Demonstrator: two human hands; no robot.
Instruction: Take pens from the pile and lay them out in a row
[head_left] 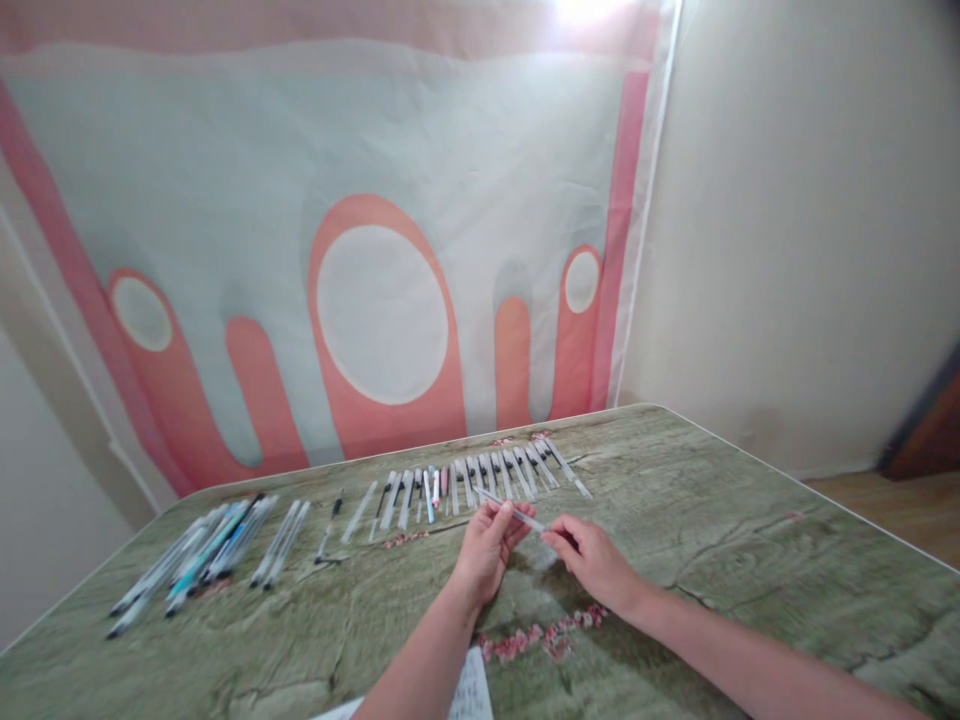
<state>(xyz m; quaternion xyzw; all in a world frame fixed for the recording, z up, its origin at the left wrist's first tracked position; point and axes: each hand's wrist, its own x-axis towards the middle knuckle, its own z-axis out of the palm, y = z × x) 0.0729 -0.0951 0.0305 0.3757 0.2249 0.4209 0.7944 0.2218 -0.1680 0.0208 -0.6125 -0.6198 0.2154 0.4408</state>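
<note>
A slender translucent pen [531,521] slants between my two hands, above the table. My left hand [484,548] has its thumb and fingers closed around the middle of it, palm partly up. At the pen's lower right end, my right hand [589,560] pinches it with thumb and forefinger. Whether it is a whole pen or only a barrel, I cannot tell. Just beyond my hands lies a long row of pen parts [409,495], clear tubes and dark pieces side by side, with a blue pen [428,495] and a pink pen [436,487] among them.
On the left lies a pile of clear-barrelled pens [154,565] with a turquoise pen [217,545]. Two clear pens [281,545] and a dark-tipped pen [330,525] lie between pile and row. Printed paper [472,690] sits by my left forearm on the wood-patterned table [750,560].
</note>
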